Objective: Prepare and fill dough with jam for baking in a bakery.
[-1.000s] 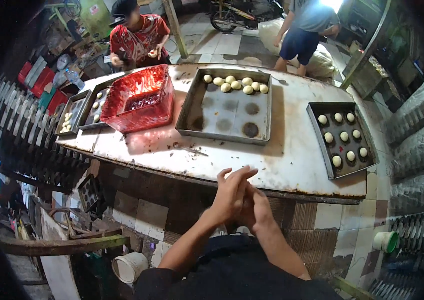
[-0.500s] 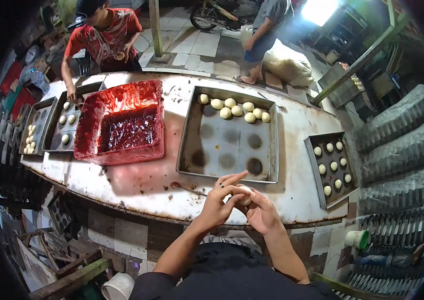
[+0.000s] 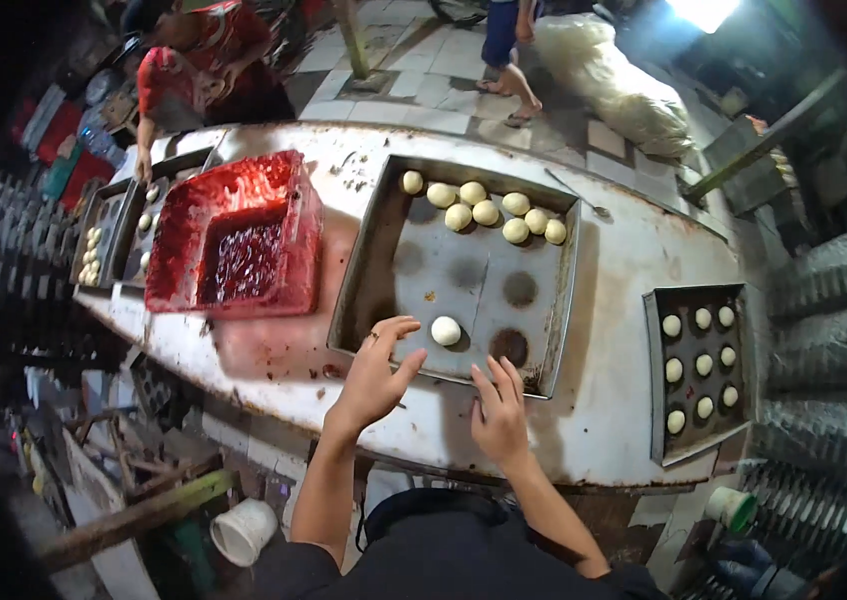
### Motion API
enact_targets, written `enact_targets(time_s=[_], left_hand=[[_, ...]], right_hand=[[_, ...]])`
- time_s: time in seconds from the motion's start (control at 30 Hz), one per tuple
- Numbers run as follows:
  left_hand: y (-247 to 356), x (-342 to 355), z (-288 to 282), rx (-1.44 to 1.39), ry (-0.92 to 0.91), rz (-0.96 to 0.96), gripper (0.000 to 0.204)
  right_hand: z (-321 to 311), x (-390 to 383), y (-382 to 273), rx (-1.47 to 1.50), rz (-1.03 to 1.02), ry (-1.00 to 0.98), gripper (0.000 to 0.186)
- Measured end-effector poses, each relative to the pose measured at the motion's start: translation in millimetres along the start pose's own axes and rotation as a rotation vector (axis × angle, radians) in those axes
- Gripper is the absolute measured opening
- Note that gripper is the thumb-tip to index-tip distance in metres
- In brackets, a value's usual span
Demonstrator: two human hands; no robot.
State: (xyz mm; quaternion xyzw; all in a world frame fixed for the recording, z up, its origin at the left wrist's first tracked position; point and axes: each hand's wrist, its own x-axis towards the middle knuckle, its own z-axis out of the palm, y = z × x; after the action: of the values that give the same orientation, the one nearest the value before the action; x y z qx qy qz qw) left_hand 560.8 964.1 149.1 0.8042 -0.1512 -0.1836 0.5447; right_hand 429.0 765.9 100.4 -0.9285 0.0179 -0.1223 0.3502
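Observation:
A single pale, round dough ball (image 3: 446, 331) appears to rest in the front part of a large metal tray (image 3: 570, 290). To its left, my left hand (image 3: 376, 375) reaches over the tray's front edge, fingers apart and holding nothing. My right hand (image 3: 502, 410) is also open, to the right of the ball at the front rim, with no contact with the ball. Along the tray's far side sit several similar dough balls (image 3: 485, 212), grouped close together. Dark round stains mark the tray's bottom.
Left of the tray stands a red tub (image 3: 309, 250) with a dark red, glossy filling. A smaller tray (image 3: 658, 400) holds rows of dough balls at right. A spoon (image 3: 601, 212) lies behind the large tray. A co-worker in red (image 3: 209, 75) reaches into a far-left tray; another person's legs (image 3: 512, 70) show beyond.
The dough ball held between my hands has left them and is now in the large tray. My hands have parted and opened. The view has shifted; the person beyond the table has moved.

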Motion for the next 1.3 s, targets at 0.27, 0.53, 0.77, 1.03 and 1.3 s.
enact_targets(time_s=[0.27,0.53,0.77,1.03,1.3], left_hand=[[-41,63,80,0.692,-0.044,-0.026,0.067],[-64,76,121,0.812,0.076,-0.096,0.034],[-32,53,133,1.010,0.081,-0.159,0.084],[-4,-31,130,0.836,0.111,0.077,0.072],[47,-362,136,0.160,0.297,0.218,0.094]], right_hand=[[-115,-47,94,0.114,0.054,0.094,0.027],[-163,-54,151,0.131,0.238,0.302,0.018],[-131,-71,130,0.257,0.198,0.213,0.016],[-102,-95,42,0.346,-0.027,0.143,0.015],[37,-208,-135,1.672,0.421,-0.446,0.052]])
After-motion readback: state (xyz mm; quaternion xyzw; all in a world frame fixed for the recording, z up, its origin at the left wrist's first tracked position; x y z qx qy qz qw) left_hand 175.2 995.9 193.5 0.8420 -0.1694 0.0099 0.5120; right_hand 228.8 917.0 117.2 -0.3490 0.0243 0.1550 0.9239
